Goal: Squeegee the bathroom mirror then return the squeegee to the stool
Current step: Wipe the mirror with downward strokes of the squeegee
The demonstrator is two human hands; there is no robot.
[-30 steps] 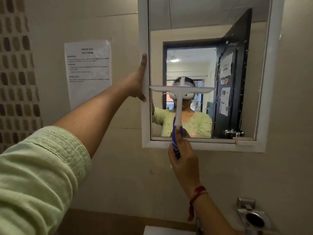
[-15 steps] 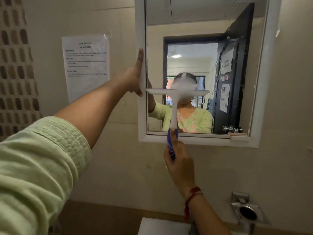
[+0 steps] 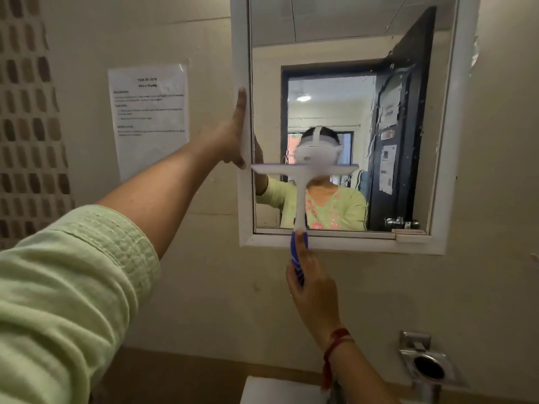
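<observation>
Beige bathroom wall (image 3: pixel 204 287) fills most of our view, printed sheet (image 3: pixel 148 118) taped left of the white-framed mirror (image 3: pixel 449 141). Stool not in view. Below, small steel holder (image 3: pixel 427 364) near the wall's lower right.

Our left hand (image 3: pixel 230 138) lies flat and open on the frame's left edge, gripping nothing, just bracing. Our right hand (image 3: pixel 313 295) is closed round the blue grip of the squeegee (image 3: pixel 302 182), thumb up the handle. Blade sits level across the left half of the glass, about two-thirds down, its left tip at the frame.

Step in hand, as we judge it: a downward pull on the left strip. To do it well:
- keep blade level, even pressure
- run to the bottom edge
- right strip looks speckled, so overlap it next
- keep bracing the frame
</observation>
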